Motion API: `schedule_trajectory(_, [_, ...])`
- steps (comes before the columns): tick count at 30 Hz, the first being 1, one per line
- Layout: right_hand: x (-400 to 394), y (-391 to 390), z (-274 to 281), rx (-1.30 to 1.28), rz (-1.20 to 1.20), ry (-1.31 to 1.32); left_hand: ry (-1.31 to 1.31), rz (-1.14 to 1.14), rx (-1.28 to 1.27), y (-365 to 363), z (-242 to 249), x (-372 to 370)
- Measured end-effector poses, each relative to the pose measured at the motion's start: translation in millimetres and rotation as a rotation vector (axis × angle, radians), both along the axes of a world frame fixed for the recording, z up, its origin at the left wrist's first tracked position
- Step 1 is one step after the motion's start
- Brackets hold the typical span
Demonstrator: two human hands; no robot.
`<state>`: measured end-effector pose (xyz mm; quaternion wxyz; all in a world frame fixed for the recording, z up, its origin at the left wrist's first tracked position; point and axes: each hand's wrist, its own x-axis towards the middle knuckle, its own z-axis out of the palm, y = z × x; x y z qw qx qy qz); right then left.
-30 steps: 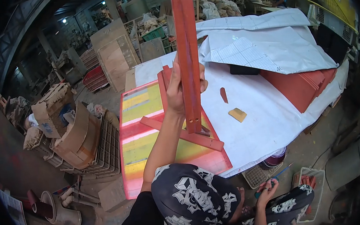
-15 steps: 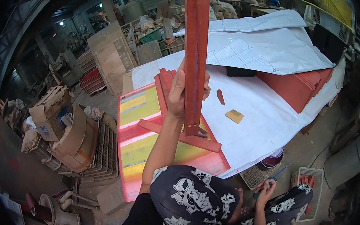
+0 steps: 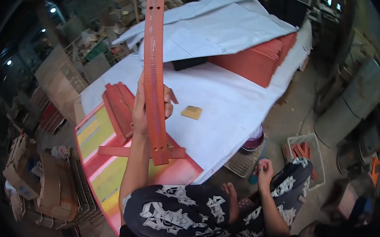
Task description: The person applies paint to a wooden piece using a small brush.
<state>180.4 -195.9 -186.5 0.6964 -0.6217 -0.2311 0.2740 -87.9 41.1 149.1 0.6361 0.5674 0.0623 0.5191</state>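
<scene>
A long red wooden piece point(image 3: 154, 76) stands nearly upright in my left hand point(image 3: 140, 111), whose fingers wrap round its middle. Paired holes show near both of its ends. Low on the right, my right hand point(image 3: 265, 174) is curled over my patterned trouser leg, beside something teal point(image 3: 253, 179); what its fingers hold is too small to name. Behind my left forearm, another red strip point(image 3: 116, 151) lies across a red and yellow panel point(image 3: 93, 135), with more red pieces point(image 3: 120, 107) above it.
White sheeting point(image 3: 218, 129) covers the table, with a tan piece point(image 3: 191, 112) on it. Stacked red boards point(image 3: 257, 63) lie partly under the sheeting. A pale crate point(image 3: 318, 161) of red pieces stands on the floor at right, cardboard boxes point(image 3: 56, 193) at left.
The view has turned, so the table sits further left. The red piece in my left hand has rotated to show a broader face. The blue stick at my right hand no longer shows clearly.
</scene>
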Motion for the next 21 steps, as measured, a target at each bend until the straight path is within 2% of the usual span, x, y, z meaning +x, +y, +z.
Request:
schedule_trajectory(3, [29, 3, 16, -0.024, -0.028, -0.131, -0.032, -0.054, -0.128, 1, -21, 13])
schedule_trajectory(5, [53, 6, 27, -0.193, -0.103, -0.215, -0.011, -0.091, -0.119, -2, -25, 20])
schedule_trajectory(6, [76, 8, 3, -0.136, -0.14, -0.437, 0.012, -0.117, -0.122, 3, -34, 18])
schedule_trajectory(7, [80, 9, 21, -0.184, -0.193, -0.491, 0.043, -0.146, -0.152, 3, -47, 17])
schedule_trajectory(9, [88, 3, 58, -0.395, -0.155, -0.691, 0.078, -0.097, -0.274, -10, -58, 22])
schedule_trajectory(17, [98, 29, 54, -0.669, -0.021, -0.855, 0.338, -0.225, -0.389, -28, -99, 36])
schedule_trajectory(21, [108, 63, 13, -0.783, 0.057, -0.921, 0.355, -0.326, -0.411, -22, -108, 30])
